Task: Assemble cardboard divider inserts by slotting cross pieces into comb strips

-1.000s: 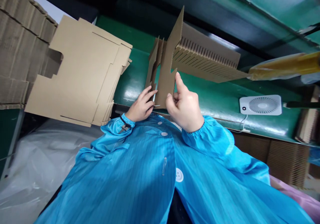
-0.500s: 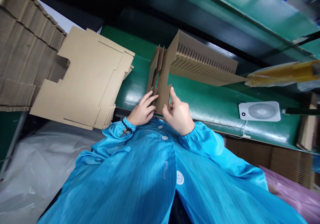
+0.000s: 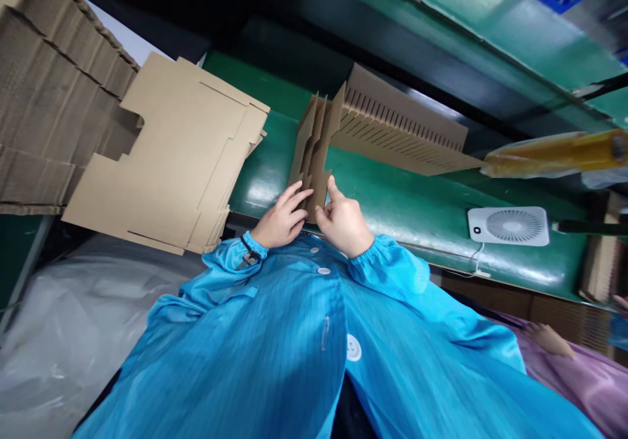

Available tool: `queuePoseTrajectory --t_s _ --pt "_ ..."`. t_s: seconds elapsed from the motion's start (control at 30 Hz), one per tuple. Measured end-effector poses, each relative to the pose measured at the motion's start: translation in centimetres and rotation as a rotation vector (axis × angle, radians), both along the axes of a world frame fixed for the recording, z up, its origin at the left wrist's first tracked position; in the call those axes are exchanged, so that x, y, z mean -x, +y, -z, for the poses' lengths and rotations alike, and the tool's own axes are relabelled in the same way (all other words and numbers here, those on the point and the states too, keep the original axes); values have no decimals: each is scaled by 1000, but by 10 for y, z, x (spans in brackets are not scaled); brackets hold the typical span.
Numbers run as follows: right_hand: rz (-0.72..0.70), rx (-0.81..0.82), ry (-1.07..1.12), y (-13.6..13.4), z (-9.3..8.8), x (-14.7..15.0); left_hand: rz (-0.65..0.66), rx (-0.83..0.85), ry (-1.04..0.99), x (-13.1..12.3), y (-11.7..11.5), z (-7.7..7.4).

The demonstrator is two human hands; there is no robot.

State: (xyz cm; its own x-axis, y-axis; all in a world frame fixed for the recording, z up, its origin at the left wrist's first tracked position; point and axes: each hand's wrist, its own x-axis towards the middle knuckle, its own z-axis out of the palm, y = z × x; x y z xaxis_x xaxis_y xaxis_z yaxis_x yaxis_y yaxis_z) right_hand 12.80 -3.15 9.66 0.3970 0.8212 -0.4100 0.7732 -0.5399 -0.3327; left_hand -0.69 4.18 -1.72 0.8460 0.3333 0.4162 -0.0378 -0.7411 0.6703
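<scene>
Several upright cardboard panels (image 3: 321, 148) stand close together on the green bench, inserted at the left end of a slotted cardboard strip (image 3: 402, 122). My left hand (image 3: 282, 218) rests against the left side of these panels, fingers stretched and apart. On the opposite side, my right hand (image 3: 346, 222) has its thumb and index finger on the near part of the rightmost panel, beside its notch, with the other fingers curled. The strip's row of slits runs off to the right. Where the panels' lower edges meet the strip is partly hidden.
Flat cut cardboard sheets (image 3: 167, 158) lie piled at left, beside tall cardboard stacks (image 3: 39, 112). A white fan (image 3: 510, 226) with a cable lies on the green bench (image 3: 407, 210). Behind it is a yellow roll in plastic (image 3: 554, 153). A person's pink sleeve (image 3: 583, 380) shows at lower right.
My right hand and the rightmost panel have shifted slightly left, closer to the other panels. My left hand stays nearly still. Another person's hand has come into view at lower right.
</scene>
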Motion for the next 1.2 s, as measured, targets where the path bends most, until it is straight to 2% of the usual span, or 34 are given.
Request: queuePoseTrajectory --t_s 0.13,0.2,0.27,0.37,0.47,0.57,0.67,0.77,0.9,1.0,1.1,1.2 --pt "-84 184 -103 4 9 3 -1 2 32 0 0 0" --pt "-111 194 -158 7 11 -4 -7 5 44 1 -1 -1" --pt "-119 95 -200 13 17 -19 -14 4 51 2 -1 -2" --pt "-190 -96 -186 25 38 -47 -33 -13 49 3 -1 -3" --pt "-318 -164 -66 31 63 -67 -56 -41 48 4 -1 -5" --pt "-347 -208 -34 32 79 -75 -61 -56 77 7 -2 -7" --pt "-369 -268 -104 32 84 -77 -85 -71 96 11 -5 -10" --pt "-442 -247 -144 34 85 -81 -133 -94 86 17 -10 -18" --pt "-520 -188 -168 39 81 -91 -206 -153 46 29 -18 -41" --pt "-501 -350 -196 47 78 -105 -297 -243 -14 44 -21 -65" --pt "-504 -537 -196 58 85 -120 -488 -354 -70 68 -18 -85" --pt "-553 -480 -153 69 97 -131 -768 -413 -74 100 -6 -92"
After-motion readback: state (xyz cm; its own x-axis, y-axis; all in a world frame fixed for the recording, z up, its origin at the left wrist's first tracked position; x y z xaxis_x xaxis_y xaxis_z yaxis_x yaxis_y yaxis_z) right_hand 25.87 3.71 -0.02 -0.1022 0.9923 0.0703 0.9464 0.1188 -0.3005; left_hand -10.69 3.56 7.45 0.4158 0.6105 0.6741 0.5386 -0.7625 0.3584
